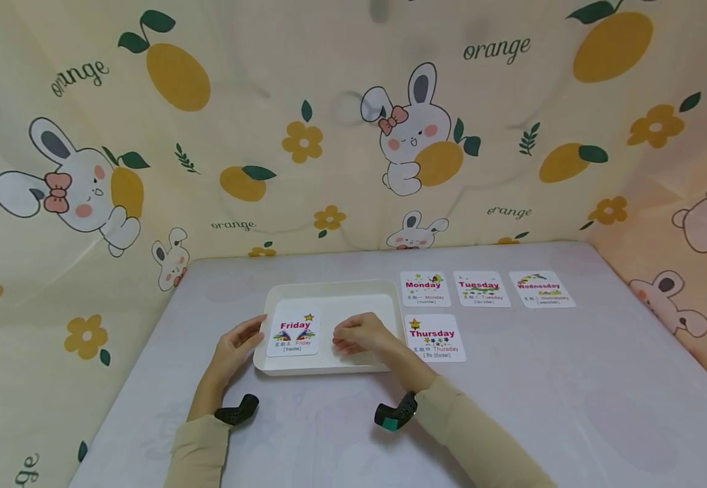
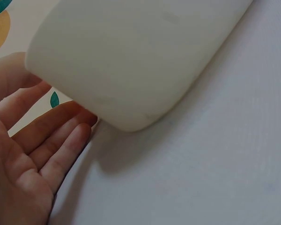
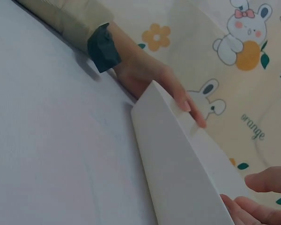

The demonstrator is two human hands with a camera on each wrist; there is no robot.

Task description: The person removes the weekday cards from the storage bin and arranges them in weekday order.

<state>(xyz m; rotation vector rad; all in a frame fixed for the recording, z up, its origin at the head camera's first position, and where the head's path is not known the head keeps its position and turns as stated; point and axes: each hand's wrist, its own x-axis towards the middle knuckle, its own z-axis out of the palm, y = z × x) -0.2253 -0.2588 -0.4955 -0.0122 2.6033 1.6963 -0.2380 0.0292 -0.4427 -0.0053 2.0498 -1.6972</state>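
Note:
A white tray (image 1: 335,370) lies on the table, with the Friday card (image 1: 295,331) inside its left part. My left hand (image 1: 238,347) is at the tray's left edge, its fingers touching the rim and outer wall. In the left wrist view the fingers of the left hand (image 2: 42,145) are loosely extended against the tray (image 2: 131,70). Over the tray's right part is my right hand (image 1: 365,337), fingers bent. A gap separates thumb and fingers of the right hand (image 3: 267,199) in the right wrist view, and no card shows between them.
Right of the tray, the Monday card (image 1: 425,290), Tuesday card (image 1: 482,290) and Wednesday card (image 1: 541,290) form a row. Below Monday lies the Thursday card (image 1: 434,339), near the right forearm. A patterned cloth (image 1: 329,88) hangs behind the table (image 1: 573,407).

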